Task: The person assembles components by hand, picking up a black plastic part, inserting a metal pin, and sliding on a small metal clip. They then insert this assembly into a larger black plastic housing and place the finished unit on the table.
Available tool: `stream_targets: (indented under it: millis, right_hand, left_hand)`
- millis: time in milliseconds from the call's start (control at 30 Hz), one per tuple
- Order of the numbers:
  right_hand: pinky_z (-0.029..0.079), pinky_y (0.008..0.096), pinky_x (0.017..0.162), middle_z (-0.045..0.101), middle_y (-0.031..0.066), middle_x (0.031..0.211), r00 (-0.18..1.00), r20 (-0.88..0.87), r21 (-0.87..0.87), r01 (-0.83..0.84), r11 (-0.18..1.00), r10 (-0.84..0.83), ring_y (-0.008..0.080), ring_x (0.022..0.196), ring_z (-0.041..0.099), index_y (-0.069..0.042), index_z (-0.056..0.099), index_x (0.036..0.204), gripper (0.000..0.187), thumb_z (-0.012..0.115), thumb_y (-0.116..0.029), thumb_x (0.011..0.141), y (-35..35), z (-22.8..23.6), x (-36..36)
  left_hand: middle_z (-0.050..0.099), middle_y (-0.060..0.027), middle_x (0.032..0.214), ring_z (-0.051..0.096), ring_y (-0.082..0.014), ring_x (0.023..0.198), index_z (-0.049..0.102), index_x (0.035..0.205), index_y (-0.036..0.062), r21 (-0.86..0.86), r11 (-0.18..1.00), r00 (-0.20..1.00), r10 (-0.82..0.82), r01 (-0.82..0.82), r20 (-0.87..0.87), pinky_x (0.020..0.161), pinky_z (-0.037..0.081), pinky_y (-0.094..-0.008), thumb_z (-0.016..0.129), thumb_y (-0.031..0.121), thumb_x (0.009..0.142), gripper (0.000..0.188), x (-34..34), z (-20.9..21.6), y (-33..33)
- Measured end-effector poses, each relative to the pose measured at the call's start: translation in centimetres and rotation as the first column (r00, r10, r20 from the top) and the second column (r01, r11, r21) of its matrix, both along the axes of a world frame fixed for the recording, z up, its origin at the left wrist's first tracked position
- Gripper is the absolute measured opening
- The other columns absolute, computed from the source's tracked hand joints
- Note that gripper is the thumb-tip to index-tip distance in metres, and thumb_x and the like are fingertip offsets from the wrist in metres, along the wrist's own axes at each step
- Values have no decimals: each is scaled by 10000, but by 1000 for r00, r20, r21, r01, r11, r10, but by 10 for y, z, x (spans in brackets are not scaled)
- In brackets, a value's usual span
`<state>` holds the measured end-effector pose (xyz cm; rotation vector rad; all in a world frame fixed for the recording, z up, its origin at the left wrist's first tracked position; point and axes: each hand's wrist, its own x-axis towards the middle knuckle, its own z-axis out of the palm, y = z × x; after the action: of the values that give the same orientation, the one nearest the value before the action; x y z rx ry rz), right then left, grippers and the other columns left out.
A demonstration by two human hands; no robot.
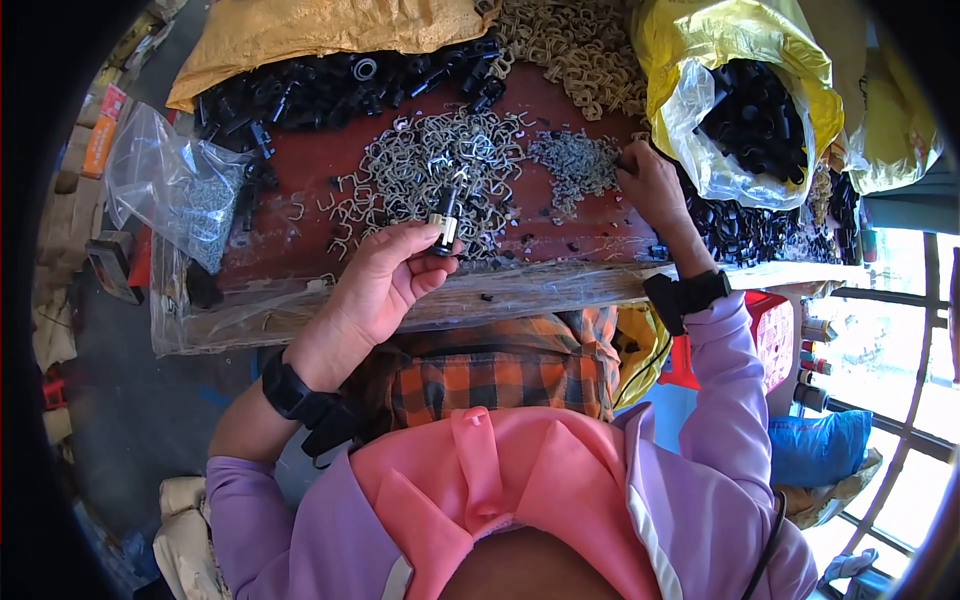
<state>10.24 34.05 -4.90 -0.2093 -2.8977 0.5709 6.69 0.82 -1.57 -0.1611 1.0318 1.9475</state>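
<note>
Over hooks (400, 160), a fitting (446, 225) is pinched by the left grip (385, 280); bits (572, 168), needing delicate picking, seem sought by the right grip (655, 190), closure unclear.

Daylight glares from the barred window (868, 340) at right (panes burnt nearly white), while fisheye distortion bends straight edges.

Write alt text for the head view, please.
The left hand holds a small black part by a heap of metal hooks, while the right hand is at the edge of a pile of small grey pieces. An open yellow bag holds black parts.
</note>
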Motion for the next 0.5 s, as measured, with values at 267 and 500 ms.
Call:
stream_targets:
  millis: [267, 500]
  right_hand:
    - [430, 238, 605, 539, 48, 733, 992, -108, -304, 27, 952, -62, 112, 658, 536, -14, 497, 881, 177, 556, -65, 722, -15, 10, 7]
    - [440, 199, 625, 520, 29, 800, 978, 8, -910, -79, 408, 207, 80, 705, 515, 5, 525, 902, 137, 511, 22, 767, -77, 50, 17]
  left_hand:
    - [580, -94, 822, 568, -118, 668, 541, 901, 33, 2, 1000, 1000, -9, 9, -13, 571, 481, -190, 531, 149, 776, 170, 0, -1, -3]
    - [582, -51, 796, 568, -111, 673, 562, 896, 28, -19, 999, 999, -34, 34, -28, 585, 465, -180, 575, 154, 757, 188, 6, 4, 14]
